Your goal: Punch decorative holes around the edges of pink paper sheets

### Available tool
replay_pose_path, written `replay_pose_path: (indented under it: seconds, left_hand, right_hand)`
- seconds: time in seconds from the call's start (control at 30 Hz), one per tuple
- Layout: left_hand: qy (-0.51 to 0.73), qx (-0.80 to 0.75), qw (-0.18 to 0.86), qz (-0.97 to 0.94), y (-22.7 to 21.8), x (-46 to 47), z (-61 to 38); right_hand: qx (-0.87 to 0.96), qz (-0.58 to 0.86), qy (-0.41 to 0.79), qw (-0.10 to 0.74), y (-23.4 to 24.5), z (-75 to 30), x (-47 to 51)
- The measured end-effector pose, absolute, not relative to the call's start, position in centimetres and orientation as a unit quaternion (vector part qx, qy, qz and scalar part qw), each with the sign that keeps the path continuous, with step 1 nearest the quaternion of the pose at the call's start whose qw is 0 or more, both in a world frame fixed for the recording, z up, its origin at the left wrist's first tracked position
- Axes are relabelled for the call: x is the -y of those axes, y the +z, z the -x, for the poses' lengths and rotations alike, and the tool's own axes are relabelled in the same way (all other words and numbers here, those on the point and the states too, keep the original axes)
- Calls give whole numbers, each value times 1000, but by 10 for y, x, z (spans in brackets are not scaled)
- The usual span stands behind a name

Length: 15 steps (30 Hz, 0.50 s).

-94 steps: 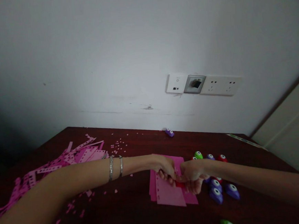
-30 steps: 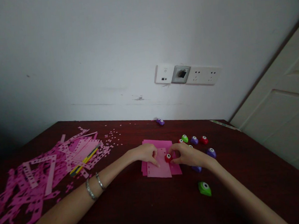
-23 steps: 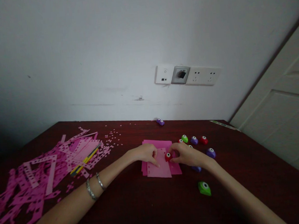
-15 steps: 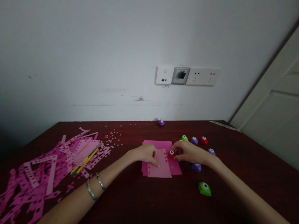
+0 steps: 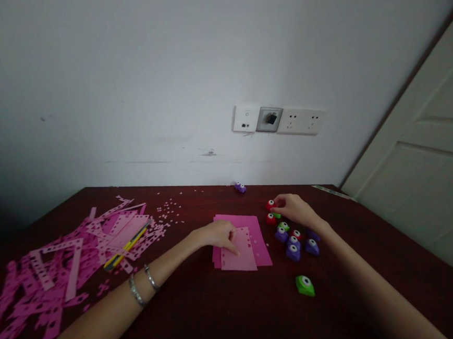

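My left hand (image 5: 220, 234) rests on a small stack of pink paper sheets (image 5: 251, 243) on the dark wooden table (image 5: 222, 311), fingers curled down and pressing the top sheet. My right hand (image 5: 294, 209) reaches to the far side of a cluster of small craft punches and pinches a red punch (image 5: 269, 205) at its fingertips. A second red punch (image 5: 270, 219) sits just below it. Purple punches (image 5: 293, 248) and a green one (image 5: 283, 226) lie close under my right wrist.
A lone green punch (image 5: 305, 285) lies nearer me on the table. A pile of punched pink paper strips (image 5: 61, 255) with a yellow pencil (image 5: 125, 247) covers the left side. A purple punch (image 5: 240, 188) sits by the wall. A door (image 5: 427, 185) stands at right.
My right hand lifted the red punch off the pink sheet and carried it right and away to the punch cluster. My left hand stayed on the paper.
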<state>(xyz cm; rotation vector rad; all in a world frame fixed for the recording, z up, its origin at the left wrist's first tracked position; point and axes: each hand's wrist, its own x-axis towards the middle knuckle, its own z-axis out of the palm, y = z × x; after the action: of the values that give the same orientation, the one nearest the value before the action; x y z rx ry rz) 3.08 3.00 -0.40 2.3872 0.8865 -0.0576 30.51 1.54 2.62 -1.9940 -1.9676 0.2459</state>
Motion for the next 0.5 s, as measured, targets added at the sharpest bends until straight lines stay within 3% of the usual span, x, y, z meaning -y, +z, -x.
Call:
replay_pose_path:
  seconds: [0.5]
  left_hand:
    - [-35, -342, 285, -895, 3, -26, -32]
  right_hand:
    - [642, 746, 101, 145, 2, -346, -73]
